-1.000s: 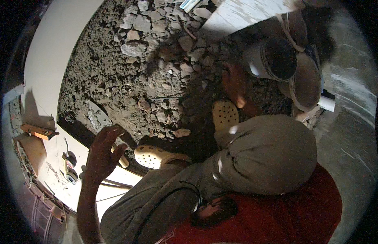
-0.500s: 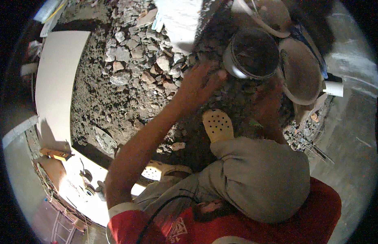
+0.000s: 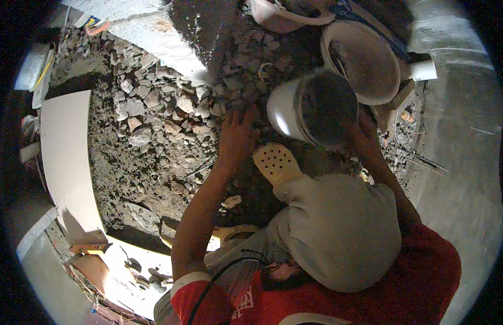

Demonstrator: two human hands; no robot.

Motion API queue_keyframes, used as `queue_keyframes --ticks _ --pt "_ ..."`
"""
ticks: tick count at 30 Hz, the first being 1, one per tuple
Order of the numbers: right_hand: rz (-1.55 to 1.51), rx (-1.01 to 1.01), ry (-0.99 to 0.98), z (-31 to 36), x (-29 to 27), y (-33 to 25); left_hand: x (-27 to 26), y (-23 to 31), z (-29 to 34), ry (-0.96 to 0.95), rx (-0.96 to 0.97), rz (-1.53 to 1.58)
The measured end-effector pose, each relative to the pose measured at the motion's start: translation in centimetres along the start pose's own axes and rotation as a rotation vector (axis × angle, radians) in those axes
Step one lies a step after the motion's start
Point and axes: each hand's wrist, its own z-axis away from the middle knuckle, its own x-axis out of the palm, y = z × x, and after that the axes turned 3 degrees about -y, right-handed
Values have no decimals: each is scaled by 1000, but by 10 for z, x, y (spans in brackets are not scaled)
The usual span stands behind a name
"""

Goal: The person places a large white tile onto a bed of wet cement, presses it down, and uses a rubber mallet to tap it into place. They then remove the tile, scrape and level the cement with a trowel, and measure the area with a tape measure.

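A white bucket [image 3: 284,112] leans over the rubble with its dark mouth turned to the right, toward me. At its right rim is my right hand [image 3: 365,131], closed on the edge; its fingers are partly hidden in shadow. My left hand [image 3: 238,135] rests on the broken stones [image 3: 185,104] to the left of the bucket. Its fingers reach forward, a little apart, and nothing shows in them. My yellow perforated clog [image 3: 277,163] stands between the two hands.
Past the bucket lie a shallow worn basin [image 3: 370,65] and a pinkish one [image 3: 286,16]. A pale slab [image 3: 148,35] stands at the far left. Along the left runs a long pale board [image 3: 67,157], with a yellow tool [image 3: 89,248] near its close end.
The bucket has tipped over to the right, and my right hand now shows at its rim. My left hand has drawn back toward me, with its fingers on the stones. The view has shifted.
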Motion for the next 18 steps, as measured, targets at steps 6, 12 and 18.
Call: queue_keyframes --ticks 6,12,18 --pt "28 258 -89 74 -94 49 11 7 -12 141 53 -224" --pt "-167 189 359 130 -144 111 1 5 -24 112 74 -263" --pt "-133 219 593 179 -173 129 15 -12 -32 128 99 -217"
